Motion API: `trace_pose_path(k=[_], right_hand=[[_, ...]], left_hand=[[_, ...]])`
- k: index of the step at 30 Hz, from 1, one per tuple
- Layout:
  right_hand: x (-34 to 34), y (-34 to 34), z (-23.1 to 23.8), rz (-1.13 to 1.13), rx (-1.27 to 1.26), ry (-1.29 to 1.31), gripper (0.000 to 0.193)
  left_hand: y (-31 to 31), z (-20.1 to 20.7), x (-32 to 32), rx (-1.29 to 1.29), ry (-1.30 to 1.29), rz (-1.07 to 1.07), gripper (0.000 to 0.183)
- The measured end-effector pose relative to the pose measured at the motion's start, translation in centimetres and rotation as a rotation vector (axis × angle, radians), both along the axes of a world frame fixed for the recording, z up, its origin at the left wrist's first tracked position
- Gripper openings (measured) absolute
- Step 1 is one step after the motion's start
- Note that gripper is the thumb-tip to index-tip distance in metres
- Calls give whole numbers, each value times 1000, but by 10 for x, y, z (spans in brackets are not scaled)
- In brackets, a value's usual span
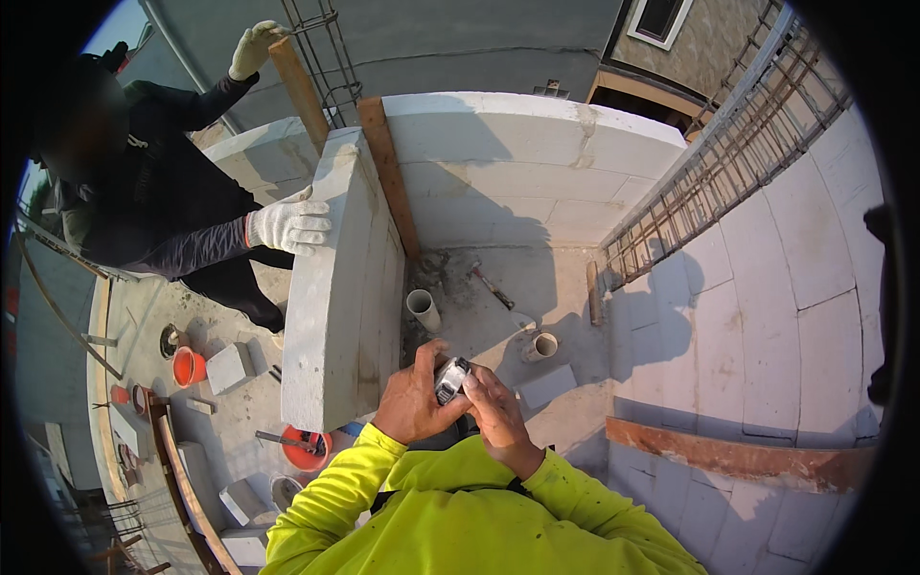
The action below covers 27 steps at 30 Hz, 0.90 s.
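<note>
Close in front of my chest, a small silver-and-black case that looks like a tape measure (451,379) sits between my two hands. My left hand (414,391) is wrapped round it from the left, thumb and fingers closed. The fingers of my right hand (495,414) press against its right side. Just left of my hands stands a white block wall (331,278). A co-worker's gloved hand (289,222) rests on its top, and the other gloved hand (254,50) is raised beside a wooden post (298,88).
Beyond my hands two upright pipes (422,309) (541,346), a hammer (493,287) and a loose block (546,386) are on the floor. Orange buckets (189,367) stand left. A rebar cage (709,172) and a wooden plank (738,455) line the right wall (747,307).
</note>
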State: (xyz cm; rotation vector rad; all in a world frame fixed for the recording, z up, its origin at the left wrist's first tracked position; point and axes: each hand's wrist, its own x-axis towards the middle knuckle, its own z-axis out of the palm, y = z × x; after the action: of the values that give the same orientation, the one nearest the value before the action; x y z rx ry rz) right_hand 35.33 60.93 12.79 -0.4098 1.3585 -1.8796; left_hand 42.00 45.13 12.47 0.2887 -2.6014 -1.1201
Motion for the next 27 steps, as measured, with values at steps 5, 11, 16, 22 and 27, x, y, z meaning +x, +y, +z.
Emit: trace_pose_path(k=[5,11,16,22,27], right_hand=[[-38,2,-26,-153,28,139,30],[-120,-13,-37,-519,-269,-471,8],[-201,6,-6,-946,-352,-317,12],[-191,-93,-33,-972,-169,-177,33],[-261,-63,-59,-952,-92,-131,33]], left_hand=[[-20,-7,-45,-163,-208,-340,89],[-108,-7,-98,-295,-262,-399,47],[-192,20,-142,-353,-159,-322,38],[-197,7,-197,-317,-158,-343,34],[-221,2,-204,-294,-243,-326,36]])
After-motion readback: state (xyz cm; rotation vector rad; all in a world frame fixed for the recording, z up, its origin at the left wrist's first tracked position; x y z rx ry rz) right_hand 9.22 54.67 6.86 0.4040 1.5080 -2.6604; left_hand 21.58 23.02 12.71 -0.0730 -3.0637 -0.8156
